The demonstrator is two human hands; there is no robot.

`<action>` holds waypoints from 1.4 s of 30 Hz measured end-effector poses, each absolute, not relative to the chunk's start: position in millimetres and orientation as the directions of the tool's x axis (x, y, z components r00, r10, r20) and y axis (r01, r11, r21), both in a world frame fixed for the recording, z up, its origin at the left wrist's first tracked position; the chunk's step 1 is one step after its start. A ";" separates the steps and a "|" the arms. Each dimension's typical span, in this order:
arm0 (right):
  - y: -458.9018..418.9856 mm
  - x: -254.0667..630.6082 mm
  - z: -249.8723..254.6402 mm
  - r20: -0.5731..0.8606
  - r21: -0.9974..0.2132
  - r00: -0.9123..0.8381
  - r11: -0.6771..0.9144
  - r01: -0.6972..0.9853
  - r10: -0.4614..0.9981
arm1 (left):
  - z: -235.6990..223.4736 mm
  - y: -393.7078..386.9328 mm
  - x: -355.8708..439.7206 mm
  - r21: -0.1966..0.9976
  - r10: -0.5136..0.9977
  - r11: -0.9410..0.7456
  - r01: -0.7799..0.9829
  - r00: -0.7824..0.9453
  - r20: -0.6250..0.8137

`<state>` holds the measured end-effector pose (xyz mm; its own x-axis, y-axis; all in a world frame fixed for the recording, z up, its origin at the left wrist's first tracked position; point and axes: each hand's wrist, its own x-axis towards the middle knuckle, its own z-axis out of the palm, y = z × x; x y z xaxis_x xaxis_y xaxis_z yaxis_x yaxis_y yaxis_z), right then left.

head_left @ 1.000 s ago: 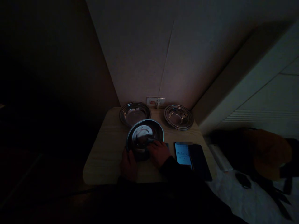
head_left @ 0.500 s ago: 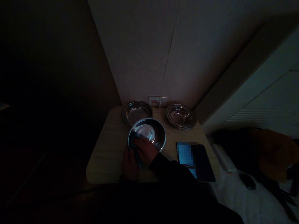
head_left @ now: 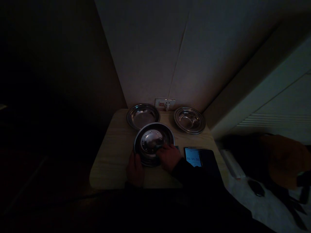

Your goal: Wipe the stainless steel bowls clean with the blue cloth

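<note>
A shiny metal bowl (head_left: 152,139) is tilted a little on the small wooden table, close to my body. My left hand (head_left: 135,170) grips its near-left rim, thumb and fingers closed on the edge. Over the near-right rim reaches my right hand (head_left: 169,158), its fingers closed on a dark bluish cloth (head_left: 159,146) pressed to the inner wall. A bit of that cloth sticks out to the right of the hand. Most of the cloth is hidden under the fingers, and the light is dim.
Behind the bowl stand a metal dish (head_left: 143,117) at left and several stacked metal dishes (head_left: 189,121) at right. A lit phone (head_left: 192,157) showing a timer lies on a dark flat case (head_left: 211,163). The wall socket (head_left: 165,104) sits just above the wooden table (head_left: 109,161).
My right hand with the cloth swept to the bowl's left side near my left hand, then back to its right side. My left hand stays at the rim.
</note>
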<state>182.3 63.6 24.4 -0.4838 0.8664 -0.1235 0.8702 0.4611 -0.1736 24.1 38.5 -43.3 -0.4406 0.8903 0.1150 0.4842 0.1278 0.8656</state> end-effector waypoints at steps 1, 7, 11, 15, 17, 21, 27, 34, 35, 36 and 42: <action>62.5 179.0 22.1 -0.113 -0.213 -0.489 0.460 0.862 0.865 | -43.1 38.1 23.6 0.868 0.887 0.138 0.478 -0.449 0.106; 59.0 150.6 6.8 0.070 -0.522 -0.550 0.500 0.691 0.833 | -42.8 36.7 20.9 0.891 0.895 0.131 0.435 -0.439 0.082; 59.3 142.2 4.0 0.144 -0.569 -0.518 0.499 0.654 0.843 | -42.2 37.4 19.8 0.892 0.899 0.165 0.422 -0.436 0.040; 56.5 156.4 10.5 -0.020 -0.412 -0.530 0.475 0.777 0.848 | -41.8 38.6 19.7 0.891 0.889 0.165 0.422 -0.455 0.051; 54.8 166.8 15.2 -0.064 -0.311 -0.492 0.452 0.836 0.868 | -42.5 38.7 20.0 0.893 0.892 0.148 0.425 -0.447 0.064; 50.6 179.1 22.0 -0.045 -0.229 -0.441 0.421 0.878 0.896 | -42.7 38.1 20.5 0.898 0.909 0.107 0.426 -0.408 0.085; 37.3 185.0 20.3 0.113 -0.360 -0.397 0.410 0.838 0.911 | -39.6 37.4 17.8 0.911 0.894 0.158 0.380 -0.447 0.031; 18.9 195.0 7.1 0.219 -0.341 -0.386 0.441 0.830 0.896 | -40.6 36.3 17.0 0.916 0.889 0.111 0.384 -0.451 0.081; 17.1 194.7 6.3 0.223 -0.337 -0.390 0.446 0.830 0.894 | -40.1 36.3 17.2 0.917 0.894 0.107 0.384 -0.441 0.080; 15.5 194.0 5.8 0.226 -0.333 -0.390 0.448 0.830 0.892 | -39.6 36.4 17.4 0.919 0.898 0.105 0.381 -0.433 0.077; 6.8 192.1 8.1 0.196 -0.295 -0.408 0.450 0.843 0.892 | -37.8 37.4 17.2 0.924 0.896 0.115 0.364 -0.439 0.061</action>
